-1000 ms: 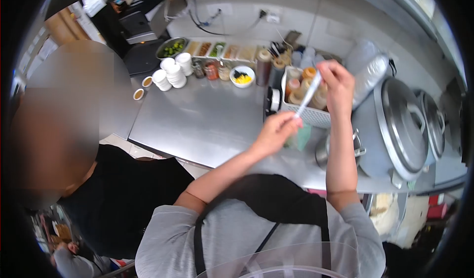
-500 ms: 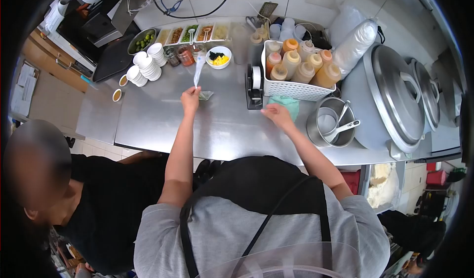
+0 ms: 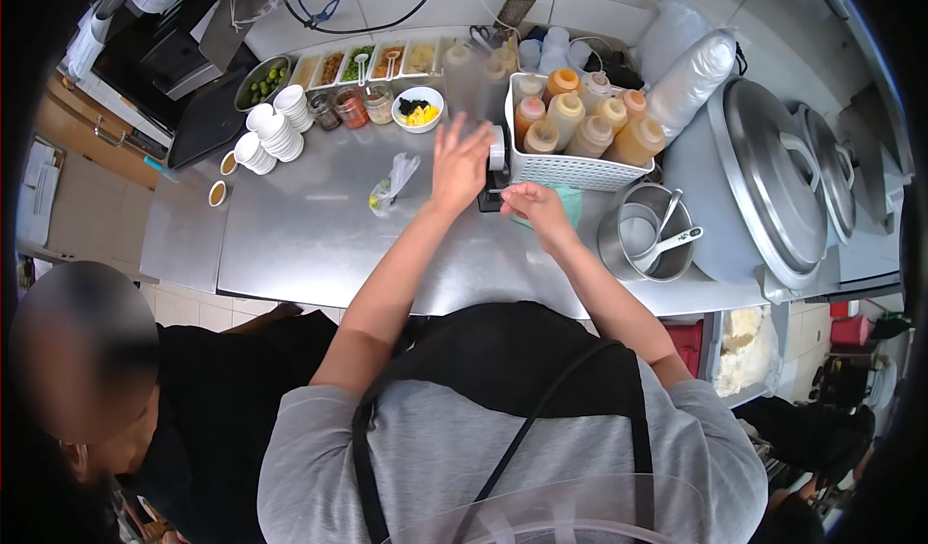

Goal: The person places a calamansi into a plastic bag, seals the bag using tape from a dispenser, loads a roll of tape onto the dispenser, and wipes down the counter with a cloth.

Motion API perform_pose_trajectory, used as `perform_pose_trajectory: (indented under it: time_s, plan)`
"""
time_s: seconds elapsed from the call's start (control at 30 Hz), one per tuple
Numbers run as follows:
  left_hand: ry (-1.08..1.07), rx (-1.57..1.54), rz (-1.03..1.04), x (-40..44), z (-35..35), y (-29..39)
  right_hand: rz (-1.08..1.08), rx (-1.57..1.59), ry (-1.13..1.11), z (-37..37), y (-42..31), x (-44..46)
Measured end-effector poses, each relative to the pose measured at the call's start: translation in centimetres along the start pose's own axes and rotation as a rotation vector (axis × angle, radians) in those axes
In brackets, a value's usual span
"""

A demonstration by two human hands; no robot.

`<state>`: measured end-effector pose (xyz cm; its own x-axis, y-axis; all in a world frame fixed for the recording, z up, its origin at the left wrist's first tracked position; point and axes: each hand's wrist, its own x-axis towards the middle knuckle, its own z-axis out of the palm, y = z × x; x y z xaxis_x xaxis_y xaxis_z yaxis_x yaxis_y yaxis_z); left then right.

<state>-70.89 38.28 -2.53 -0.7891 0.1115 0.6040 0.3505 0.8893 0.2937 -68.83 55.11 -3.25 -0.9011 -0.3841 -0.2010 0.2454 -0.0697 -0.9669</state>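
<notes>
My left hand [image 3: 461,169] is over the counter beside the black tape dispenser [image 3: 490,196], fingers spread and nothing in them. At the dispenser's front end, my right hand [image 3: 537,211] is closed in a pinch, with a thin pale strip of tape [image 3: 496,190] at its fingertips. To the left of my left hand, a small clear plastic bag [image 3: 394,184] lies on the steel counter, something yellow-green in its lower end. A green cloth [image 3: 565,205] lies partly behind my right hand.
A white basket [image 3: 580,172] of sauce bottles stands behind the dispenser. A steel pot [image 3: 619,259] with utensils is at right. Further left are a white bowl [image 3: 435,121], spice jars [image 3: 353,114], stacked white cups [image 3: 280,143] and sauce cups [image 3: 217,194]. Another person [image 3: 222,389] stands at left.
My left hand has let go of the plastic bag and moved right to the tape dispenser, its fingers now spread. The bag lies on the counter. My right hand has shifted slightly left.
</notes>
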Motion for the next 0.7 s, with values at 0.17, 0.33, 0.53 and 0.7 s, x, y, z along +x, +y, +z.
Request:
perform_pose_trajectory:
  time_s: [0.17, 0.33, 0.53, 0.7]
  plan:
    - [-0.224, 0.047, 0.053, 0.9, 2.2, -1.3, 0.052, 0.058, 0.053, 0.2, -0.2, -0.9]
    - [-0.397, -0.077, -0.057, 3.0, 3.0, -3.3, 0.139, 0.048, 0.12, 0.3, 0.3, -0.4]
    - [-0.454, -0.183, -0.079, 4.0, 4.7, -5.5, 0.185, 0.193, 0.21, 0.7, 0.9, 1.0]
    - [-0.382, -0.254, -0.039, 3.1, 3.2, -3.8, 0.231, 0.245, 0.191, 0.3, 3.1, 1.5]
